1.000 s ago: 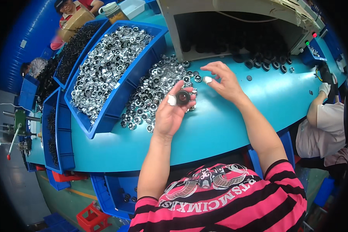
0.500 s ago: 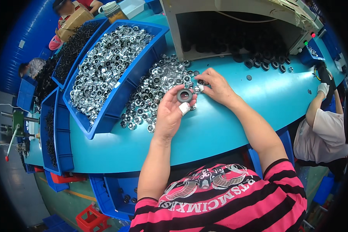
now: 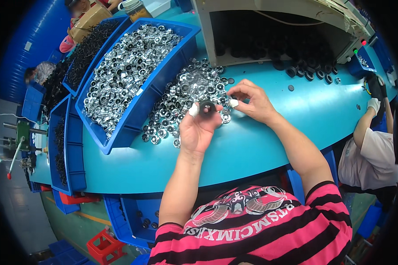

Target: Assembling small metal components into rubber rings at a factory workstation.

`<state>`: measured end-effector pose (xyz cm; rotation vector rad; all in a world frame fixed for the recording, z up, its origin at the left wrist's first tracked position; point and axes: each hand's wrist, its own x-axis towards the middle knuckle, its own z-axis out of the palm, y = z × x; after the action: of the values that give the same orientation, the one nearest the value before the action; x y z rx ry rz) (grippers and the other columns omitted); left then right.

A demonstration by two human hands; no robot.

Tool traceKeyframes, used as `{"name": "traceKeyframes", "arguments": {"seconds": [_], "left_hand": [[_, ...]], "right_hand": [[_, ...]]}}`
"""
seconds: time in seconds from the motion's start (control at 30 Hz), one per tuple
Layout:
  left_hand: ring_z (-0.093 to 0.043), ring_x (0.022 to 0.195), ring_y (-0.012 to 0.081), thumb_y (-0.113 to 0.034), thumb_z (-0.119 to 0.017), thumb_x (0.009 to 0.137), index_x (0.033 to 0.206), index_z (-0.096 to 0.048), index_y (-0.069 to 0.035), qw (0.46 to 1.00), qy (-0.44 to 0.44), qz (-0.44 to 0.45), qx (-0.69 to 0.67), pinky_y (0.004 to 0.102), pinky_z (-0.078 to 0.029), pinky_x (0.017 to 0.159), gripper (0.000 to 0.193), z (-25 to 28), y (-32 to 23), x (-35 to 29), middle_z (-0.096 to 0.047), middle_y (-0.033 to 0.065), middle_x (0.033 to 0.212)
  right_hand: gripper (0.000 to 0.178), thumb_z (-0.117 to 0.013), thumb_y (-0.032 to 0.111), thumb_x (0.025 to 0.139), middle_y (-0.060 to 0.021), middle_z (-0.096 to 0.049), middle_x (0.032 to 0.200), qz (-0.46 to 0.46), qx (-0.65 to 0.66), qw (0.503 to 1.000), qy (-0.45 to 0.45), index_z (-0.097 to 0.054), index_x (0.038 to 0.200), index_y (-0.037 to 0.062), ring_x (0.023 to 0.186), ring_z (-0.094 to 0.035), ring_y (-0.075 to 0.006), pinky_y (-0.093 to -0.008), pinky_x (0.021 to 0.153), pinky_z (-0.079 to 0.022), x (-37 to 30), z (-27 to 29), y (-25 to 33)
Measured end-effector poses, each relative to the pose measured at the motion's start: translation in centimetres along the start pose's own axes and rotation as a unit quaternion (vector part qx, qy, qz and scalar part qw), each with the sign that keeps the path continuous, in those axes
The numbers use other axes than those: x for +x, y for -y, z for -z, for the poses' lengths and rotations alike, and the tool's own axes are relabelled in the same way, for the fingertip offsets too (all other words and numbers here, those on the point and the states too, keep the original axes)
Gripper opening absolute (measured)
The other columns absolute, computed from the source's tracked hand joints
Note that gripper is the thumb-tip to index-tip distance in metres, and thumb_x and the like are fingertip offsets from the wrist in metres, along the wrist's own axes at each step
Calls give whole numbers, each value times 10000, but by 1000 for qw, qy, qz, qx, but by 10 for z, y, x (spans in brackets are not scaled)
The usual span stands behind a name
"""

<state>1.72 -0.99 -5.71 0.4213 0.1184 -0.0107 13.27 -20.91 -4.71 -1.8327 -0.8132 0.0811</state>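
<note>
My left hand (image 3: 198,132) is turned palm up over the front of a loose pile of chrome wheel hubs (image 3: 190,90). A black rubber ring (image 3: 207,109), like a small tyre, is held at its fingers, and a white wrap covers the thumb tip. Just right of it, my right hand (image 3: 254,104) has thumb and forefinger bent toward each other by the pile's right edge. A small dark thing shows between these fingertips, too small to name. The right thumb has a white covering too.
A blue bin (image 3: 137,99) full of chrome hubs stands at left, beside bins of black parts (image 3: 90,48). Behind my right hand is a pale open-fronted box (image 3: 208,33) with black rings (image 3: 309,73) spilling out. At right, a co-worker's gloved hand (image 3: 374,104) is at the table (image 3: 278,132).
My left hand has rolled, tilting the black ring and bringing the wrapped thumb to its left side. My right hand's fingers have shifted slightly beside the pile. The whole view has shifted a little.
</note>
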Motion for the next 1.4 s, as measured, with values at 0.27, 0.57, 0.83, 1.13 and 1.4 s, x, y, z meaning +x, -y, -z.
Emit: {"name": "traceKeyframes", "arguments": {"seconds": [0.27,0.57,0.83,1.13,1.4], "left_hand": [[-668,808,261,-352,-504,1074,1004,-628,-6,999,26,10,-20,382,-580,810,374,-1,0,0,-677,306,1148],[-688,982,282,-293,-535,1057,1234,-592,13,999,-7,-10,-37,396,-601,899,358,-2,1,1,-637,305,1218],[-688,1037,325,-264,-481,1077,1438,-464,-53,997,66,-31,-19,420,-600,952,419,-8,-1,0,-597,330,1276],[-666,1023,320,-262,-461,1075,1420,-495,-63,995,92,-31,3,444,-564,932,400,-8,-1,-1,-574,330,1346],[-652,1107,351,-189,-472,1053,1411,-499,-56,994,81,-61,49,460,-527,1007,382,-12,1,-3,-554,315,1383]], "right_hand": [[254,-806,122,843,-27,-601,976,-54,54,997,23,-742,1083,68,881,-655,-129,-268,789,-558,-1,-2,-4],[253,-800,106,843,-21,-595,1008,-64,94,993,19,-744,1087,72,921,-659,-123,-265,817,-559,-1,-2,-2],[266,-786,79,830,-28,-598,1028,-53,101,993,17,-741,1092,75,928,-658,-130,-278,845,-557,-2,1,-1],[292,-770,48,810,-50,-624,1115,-21,93,995,22,-742,1099,73,984,-655,-144,-284,867,-556,-1,4,2],[293,-752,19,815,-66,-634,1156,1,118,993,23,-742,1104,69,1067,-646,-176,-311,917,-564,-2,4,8]]}}
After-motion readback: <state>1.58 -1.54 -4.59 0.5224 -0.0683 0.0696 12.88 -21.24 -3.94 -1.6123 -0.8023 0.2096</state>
